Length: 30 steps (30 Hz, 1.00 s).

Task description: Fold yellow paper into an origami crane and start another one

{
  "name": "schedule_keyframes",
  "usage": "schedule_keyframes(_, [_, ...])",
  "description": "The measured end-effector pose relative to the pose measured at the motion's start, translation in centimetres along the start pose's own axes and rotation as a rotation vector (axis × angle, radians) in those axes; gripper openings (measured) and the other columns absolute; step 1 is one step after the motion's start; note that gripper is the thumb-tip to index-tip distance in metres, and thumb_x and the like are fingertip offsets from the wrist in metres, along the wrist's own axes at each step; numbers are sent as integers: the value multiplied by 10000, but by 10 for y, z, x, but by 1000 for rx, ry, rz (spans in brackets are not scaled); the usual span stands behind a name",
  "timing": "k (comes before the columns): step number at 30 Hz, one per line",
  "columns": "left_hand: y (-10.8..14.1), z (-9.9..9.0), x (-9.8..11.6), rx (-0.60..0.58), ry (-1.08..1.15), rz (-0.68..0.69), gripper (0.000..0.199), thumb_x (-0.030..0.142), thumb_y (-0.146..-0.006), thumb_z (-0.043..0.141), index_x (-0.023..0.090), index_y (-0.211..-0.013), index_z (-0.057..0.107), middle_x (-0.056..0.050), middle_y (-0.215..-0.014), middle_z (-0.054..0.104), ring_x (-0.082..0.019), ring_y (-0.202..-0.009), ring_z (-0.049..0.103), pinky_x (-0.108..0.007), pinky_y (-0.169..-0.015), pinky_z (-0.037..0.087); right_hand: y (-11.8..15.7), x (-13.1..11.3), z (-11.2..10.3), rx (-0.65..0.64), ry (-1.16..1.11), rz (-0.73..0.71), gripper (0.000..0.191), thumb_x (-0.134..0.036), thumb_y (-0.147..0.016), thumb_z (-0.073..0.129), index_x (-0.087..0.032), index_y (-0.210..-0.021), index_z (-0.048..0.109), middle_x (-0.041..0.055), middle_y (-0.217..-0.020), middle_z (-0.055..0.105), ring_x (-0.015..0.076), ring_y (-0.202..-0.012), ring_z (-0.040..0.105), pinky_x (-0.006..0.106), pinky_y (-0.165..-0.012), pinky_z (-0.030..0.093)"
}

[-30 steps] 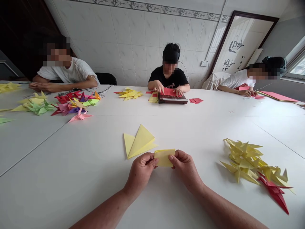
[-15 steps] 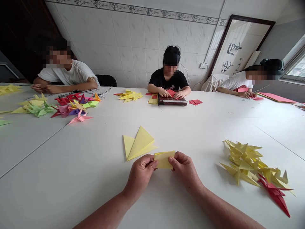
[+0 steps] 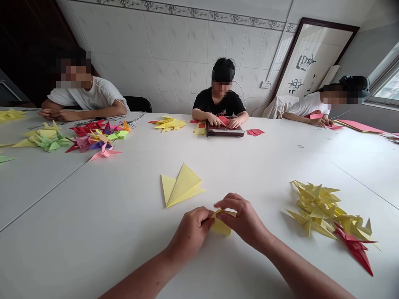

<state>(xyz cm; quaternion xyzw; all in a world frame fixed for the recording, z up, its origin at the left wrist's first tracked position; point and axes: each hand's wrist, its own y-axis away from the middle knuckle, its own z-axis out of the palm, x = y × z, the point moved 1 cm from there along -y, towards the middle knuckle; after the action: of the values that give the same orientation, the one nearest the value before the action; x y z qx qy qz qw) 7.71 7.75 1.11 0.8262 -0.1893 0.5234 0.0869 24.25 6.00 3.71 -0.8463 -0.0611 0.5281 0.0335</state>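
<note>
A small folded piece of yellow origami paper is raised slightly over the table in front of me, its lower right corner pointing down. My left hand pinches its left edge between thumb and bent fingers. Over its upper edge arches my right hand, thumb touching the paper and fingers stretched out, apart from the thumb. The undersides of the right fingers are partly hidden. Just beyond my hands lie folded yellow paper triangles, overlapping on the white table.
Yellow paper cranes are heaped at the right, a red crane beside them. Mixed-colour cranes lie at the left. Across the table, a person in black handles red paper on a paper cutter; two others sit either side.
The yellow paper has tilted and moved slightly down and right. My right hand has let go of its right edge and swung over the top, fingers lifted. The left hand keeps its pinch.
</note>
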Motion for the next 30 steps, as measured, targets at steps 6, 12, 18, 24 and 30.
schedule_keyframes(6, [0, -3, 2, 2, 104, -98, 180, 302, -812, 522, 191, -816, 663, -22, -765, 636, -160, -706, 555, -241, -616, 427, 0, 7, 7, 29, -375, 226, 227, -369, -724, 658, -187, -611, 585, -11, -609, 557, 130, -585, 478, 247, -533, 371])
schedule_keyframes(12, [-1, -3, -3, -17, 201, -175, 255, 412, -808, 551, 173, -726, 582, 18, -635, 517, -123, -601, 467, -213, -544, 373, 0, 13, 8, 24, -647, 266, 380, -502, -677, 724, -174, -611, 545, -21, -599, 551, 112, -572, 467, 233, -542, 351])
schedule_keyframes(18, [-1, -5, 0, 17, 100, -151, 262, 382, -801, 537, 179, -638, 505, 41, -575, 416, -104, -547, 360, -202, -495, 282, -2, 13, 6, -1, -509, 257, 336, -494, -698, 710, -178, -693, 595, -12, -639, 577, 128, -598, 493, 244, -553, 368])
schedule_keyframes(24, [-1, -5, 2, 12, 166, -169, 280, 407, -787, 559, 179, -635, 498, 45, -576, 408, -103, -548, 363, -202, -505, 301, -1, 14, 8, 20, -514, 220, 345, -493, -710, 693, -183, -639, 559, -22, -608, 535, 124, -588, 469, 242, -549, 360])
schedule_keyframes(30, [-4, -8, 0, 75, 303, -174, 301, 452, -822, 537, 176, -704, 555, 31, -614, 485, -114, -595, 439, -204, -551, 366, 3, 13, 15, 56, -647, 235, 346, -485, -732, 676, -190, -658, 512, -30, -626, 506, 119, -616, 444, 231, -582, 356])
